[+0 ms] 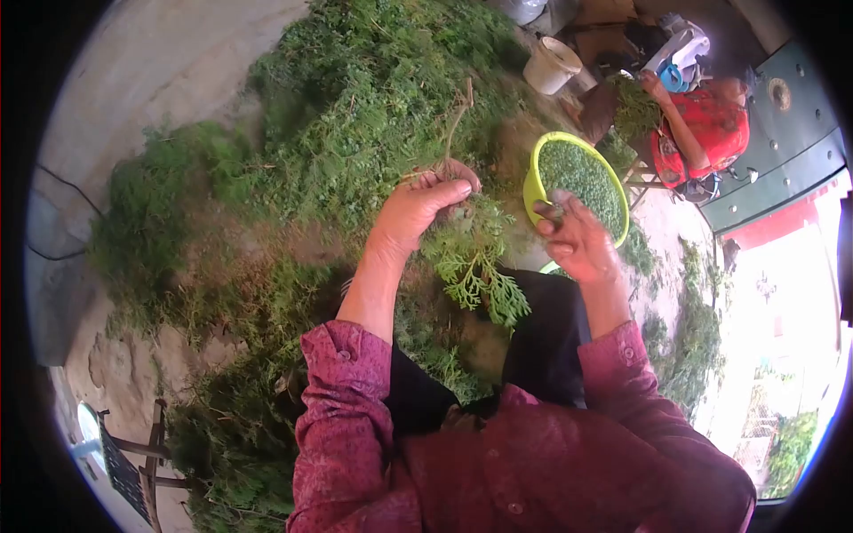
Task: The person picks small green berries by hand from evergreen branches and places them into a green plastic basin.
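Observation:
My left hand [426,204] is closed in a pinch round a leafy evergreen sprig [484,266]. The sprig's bare woody stem sticks up above my fingers, and its flat, scaly green fronds hang down over my lap. To the right, my right hand [577,235] is raised in front of the near rim of a yellow-green basin [536,164]. Its fingers are curled toward the thumb; what lies between them, if anything, is too small to make out. Many small green pieces [582,182] fill the basin.
A large heap of cut evergreen branches [355,115] spreads over the floor ahead and left. A white bucket [551,67] stands behind the basin. At the right, another person in red [711,129] sits holding greenery. A small chair [133,462] is at lower left.

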The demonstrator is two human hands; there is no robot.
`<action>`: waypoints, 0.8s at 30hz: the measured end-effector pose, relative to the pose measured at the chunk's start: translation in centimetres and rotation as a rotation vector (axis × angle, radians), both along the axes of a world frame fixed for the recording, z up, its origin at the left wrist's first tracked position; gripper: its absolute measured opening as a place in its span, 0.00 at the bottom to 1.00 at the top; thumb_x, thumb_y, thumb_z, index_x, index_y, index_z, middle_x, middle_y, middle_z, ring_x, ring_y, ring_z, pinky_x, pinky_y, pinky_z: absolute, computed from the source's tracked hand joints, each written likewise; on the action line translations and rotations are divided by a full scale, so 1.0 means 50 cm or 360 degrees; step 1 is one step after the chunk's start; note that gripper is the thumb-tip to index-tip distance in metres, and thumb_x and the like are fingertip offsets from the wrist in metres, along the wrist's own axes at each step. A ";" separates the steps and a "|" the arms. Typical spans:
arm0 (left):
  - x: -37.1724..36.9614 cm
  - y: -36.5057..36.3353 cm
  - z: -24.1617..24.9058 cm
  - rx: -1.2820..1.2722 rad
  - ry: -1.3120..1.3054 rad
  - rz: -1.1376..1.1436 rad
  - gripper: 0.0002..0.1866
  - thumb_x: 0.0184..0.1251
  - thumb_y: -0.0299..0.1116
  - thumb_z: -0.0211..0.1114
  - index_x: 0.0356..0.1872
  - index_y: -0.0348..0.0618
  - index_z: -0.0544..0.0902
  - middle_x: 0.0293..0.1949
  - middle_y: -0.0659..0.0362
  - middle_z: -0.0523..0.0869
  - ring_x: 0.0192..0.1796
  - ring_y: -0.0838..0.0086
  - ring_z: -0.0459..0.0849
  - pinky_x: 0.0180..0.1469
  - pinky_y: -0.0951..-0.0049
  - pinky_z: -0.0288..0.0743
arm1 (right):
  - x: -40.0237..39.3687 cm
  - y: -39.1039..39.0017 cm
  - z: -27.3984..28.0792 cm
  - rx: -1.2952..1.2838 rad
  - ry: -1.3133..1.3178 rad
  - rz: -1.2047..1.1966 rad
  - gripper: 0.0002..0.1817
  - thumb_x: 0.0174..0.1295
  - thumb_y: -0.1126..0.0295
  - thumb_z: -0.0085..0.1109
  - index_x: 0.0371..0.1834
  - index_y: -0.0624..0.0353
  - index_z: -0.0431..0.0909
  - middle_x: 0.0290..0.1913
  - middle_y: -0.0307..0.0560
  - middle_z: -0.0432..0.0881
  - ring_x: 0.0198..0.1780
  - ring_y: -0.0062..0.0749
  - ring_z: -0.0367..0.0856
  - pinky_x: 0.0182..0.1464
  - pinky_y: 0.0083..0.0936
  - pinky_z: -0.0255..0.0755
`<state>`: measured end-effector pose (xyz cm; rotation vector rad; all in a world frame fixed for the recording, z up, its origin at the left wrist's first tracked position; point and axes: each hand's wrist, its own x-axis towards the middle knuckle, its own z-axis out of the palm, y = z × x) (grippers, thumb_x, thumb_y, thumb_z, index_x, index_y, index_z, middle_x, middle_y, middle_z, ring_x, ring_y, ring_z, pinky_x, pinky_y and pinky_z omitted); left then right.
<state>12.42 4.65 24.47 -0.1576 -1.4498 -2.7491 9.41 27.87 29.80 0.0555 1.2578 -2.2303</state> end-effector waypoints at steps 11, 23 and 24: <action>0.009 -0.003 0.009 -0.0075 0.0067 -0.0205 0.07 0.51 0.33 0.62 0.31 0.43 0.80 0.26 0.67 0.78 0.28 0.83 0.73 0.31 0.82 0.66 | 0.038 -0.095 -0.027 0.0275 0.0000 0.0184 0.11 0.56 0.67 0.59 0.39 0.57 0.72 0.34 0.37 0.74 0.25 0.25 0.73 0.23 0.14 0.64; -0.002 0.006 -0.005 -0.0048 0.0060 -0.0271 0.08 0.51 0.32 0.62 0.33 0.43 0.79 0.28 0.67 0.78 0.30 0.83 0.73 0.35 0.82 0.65 | 0.066 -0.107 -0.053 0.0266 0.0082 0.0179 0.16 0.57 0.71 0.55 0.48 0.62 0.69 0.38 0.39 0.78 0.28 0.19 0.76 0.23 0.12 0.68; -0.003 0.006 -0.005 -0.0057 0.0035 -0.0313 0.09 0.50 0.31 0.62 0.34 0.43 0.78 0.30 0.66 0.79 0.32 0.82 0.73 0.37 0.80 0.65 | 0.061 -0.112 -0.053 0.0197 0.0156 0.0231 0.13 0.57 0.72 0.54 0.46 0.60 0.71 0.37 0.38 0.78 0.29 0.18 0.76 0.25 0.11 0.69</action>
